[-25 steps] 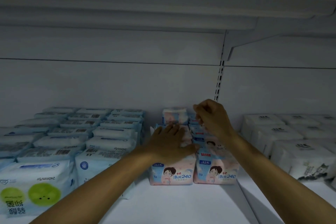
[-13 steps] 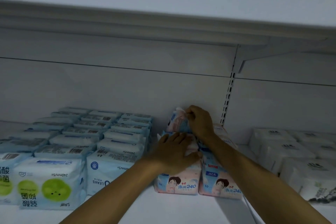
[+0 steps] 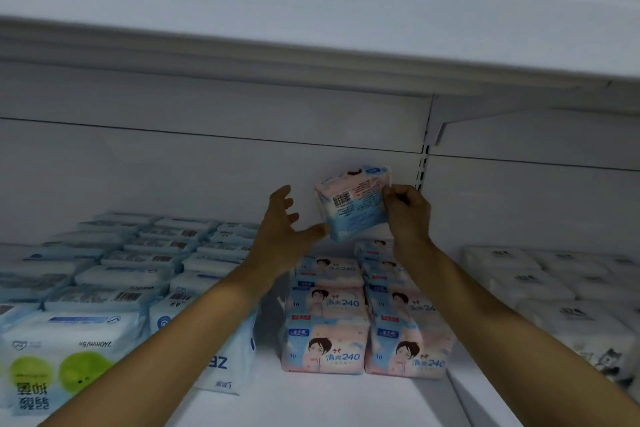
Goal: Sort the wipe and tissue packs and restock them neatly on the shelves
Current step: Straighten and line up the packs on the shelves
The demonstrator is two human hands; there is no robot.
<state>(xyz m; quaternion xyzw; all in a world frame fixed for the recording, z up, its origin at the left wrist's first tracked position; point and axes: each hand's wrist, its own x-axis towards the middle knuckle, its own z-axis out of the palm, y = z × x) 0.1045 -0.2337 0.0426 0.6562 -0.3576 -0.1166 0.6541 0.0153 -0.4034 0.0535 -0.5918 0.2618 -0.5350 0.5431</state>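
Pink pack (image 3: 353,204) held tilted in the air above the pink stacks (image 3: 325,343), right hand (image 3: 408,215) fingers clamped on its right edge, left hand (image 3: 280,232) fingers spread apart, thumb at its lower left corner.

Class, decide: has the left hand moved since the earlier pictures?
Yes. The left hand has lifted off the pink stack, up toward the held pack.

place: shop | evidence: white shelving (image 3: 311,28) — rows of packaged wipes (image 3: 138,274)

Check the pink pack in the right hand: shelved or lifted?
Lifted: the pink pack hangs above the pink stacks, barcode toward camera, right hand pinching its edge.
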